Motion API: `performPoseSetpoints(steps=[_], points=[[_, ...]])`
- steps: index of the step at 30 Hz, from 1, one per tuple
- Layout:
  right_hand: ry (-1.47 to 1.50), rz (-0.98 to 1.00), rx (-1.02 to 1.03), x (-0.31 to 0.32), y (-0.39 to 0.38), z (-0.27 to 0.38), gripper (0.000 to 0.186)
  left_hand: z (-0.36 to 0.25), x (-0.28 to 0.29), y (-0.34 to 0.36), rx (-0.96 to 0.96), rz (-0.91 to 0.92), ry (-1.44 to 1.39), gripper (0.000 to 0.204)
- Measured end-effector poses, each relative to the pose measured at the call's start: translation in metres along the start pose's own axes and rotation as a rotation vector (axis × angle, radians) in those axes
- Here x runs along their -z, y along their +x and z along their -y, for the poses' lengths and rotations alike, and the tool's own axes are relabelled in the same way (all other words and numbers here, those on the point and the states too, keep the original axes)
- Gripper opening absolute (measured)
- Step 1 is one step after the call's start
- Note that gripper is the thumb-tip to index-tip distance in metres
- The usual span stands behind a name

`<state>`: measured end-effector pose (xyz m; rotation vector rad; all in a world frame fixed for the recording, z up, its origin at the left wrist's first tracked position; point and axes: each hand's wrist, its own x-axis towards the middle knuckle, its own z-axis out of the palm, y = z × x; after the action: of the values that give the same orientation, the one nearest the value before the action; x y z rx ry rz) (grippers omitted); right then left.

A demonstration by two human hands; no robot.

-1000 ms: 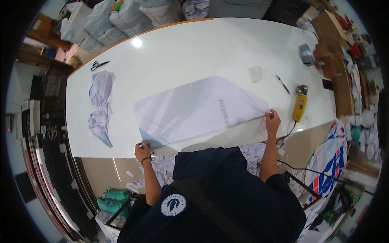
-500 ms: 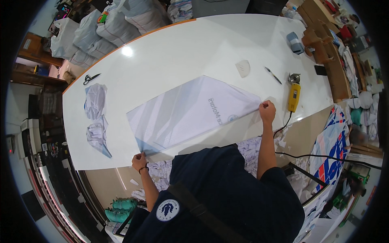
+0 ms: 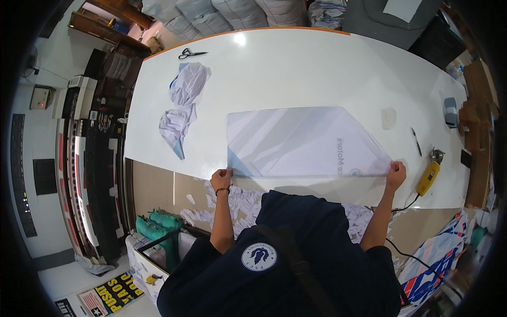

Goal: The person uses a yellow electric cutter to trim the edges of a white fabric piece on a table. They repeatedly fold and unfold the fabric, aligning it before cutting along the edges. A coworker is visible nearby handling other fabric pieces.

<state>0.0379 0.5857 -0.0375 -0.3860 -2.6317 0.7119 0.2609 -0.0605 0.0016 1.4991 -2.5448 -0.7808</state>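
Note:
A folded panel of thin white fabric [image 3: 296,140], with grey slanting bands and a pale blue corner, lies flat on the white table [image 3: 296,66] in front of me. My left hand [image 3: 221,179] pinches its near left corner, where the blue shows. At the near right corner, my right hand [image 3: 395,175] has its fingers closed on the cloth. Between the two hands the fabric's near edge runs straight. Its far right side slants down toward my right hand.
Black scissors [image 3: 191,53] and crumpled white fabric pieces [image 3: 191,83] lie on the left. To the right are a pale flat template [image 3: 388,119], a pen [image 3: 416,141] and a yellow corded cutter [image 3: 428,178]. Fabric scraps [image 3: 240,203] litter the floor below the near edge.
My view has turned, so the table and fabric now look level instead of slanting up to the right. Both hands keep hold of the same two corners.

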Motion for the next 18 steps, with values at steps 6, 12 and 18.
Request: performPoseSetpoints(steps=[6, 12, 18], points=[[0.014, -0.01, 0.01, 0.006, 0.0, 0.005, 0.01, -0.001, 0.0, -0.001, 0.015, -0.015, -0.028, 0.033], [-0.003, -0.004, 0.03, 0.011, -0.001, 0.0, 0.007, -0.01, 0.002, 0.001, 0.016, -0.004, 0.029, 0.036], [-0.04, 0.003, 0.041, 0.011, 0.0, -0.01, 0.008, -0.033, 0.008, 0.004, 0.058, 0.02, 0.155, 0.043]])
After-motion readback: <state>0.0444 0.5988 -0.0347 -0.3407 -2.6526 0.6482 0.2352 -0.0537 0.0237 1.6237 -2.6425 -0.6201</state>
